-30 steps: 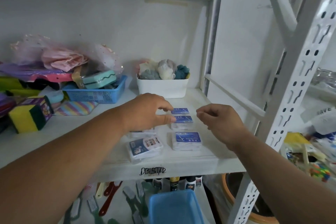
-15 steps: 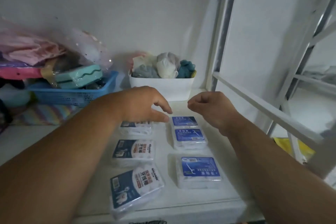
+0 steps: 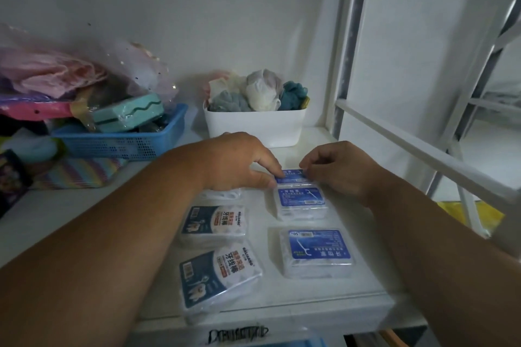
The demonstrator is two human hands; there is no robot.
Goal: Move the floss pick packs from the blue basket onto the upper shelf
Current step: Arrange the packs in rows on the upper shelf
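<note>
Several floss pick packs lie in two columns on the white upper shelf (image 3: pixel 369 287). The right column has blue-labelled packs: front (image 3: pixel 318 251), middle (image 3: pixel 301 201) and rear (image 3: pixel 291 176). My left hand (image 3: pixel 239 160) pinches the rear pack's left edge, and my right hand (image 3: pixel 338 169) holds its right edge. The left column has dark-labelled packs, front (image 3: pixel 220 276) and middle (image 3: pixel 215 222). A third pack (image 3: pixel 222 194) is mostly hidden under my left hand. Only a sliver of the blue basket (image 3: pixel 296 343) shows at the bottom edge.
A white bin (image 3: pixel 253 124) of cloths stands just behind my hands. A blue mesh basket (image 3: pixel 121 144) piled with sponges and bags sits at the back left, with a striped cloth (image 3: pixel 76 175) before it. A white upright (image 3: pixel 349 51) and a slanted brace (image 3: pixel 423 155) bound the right side.
The view has moved closer and slightly lower over the shelf. Both hands have come together and their fingertips now rest on the rear blue pack.
</note>
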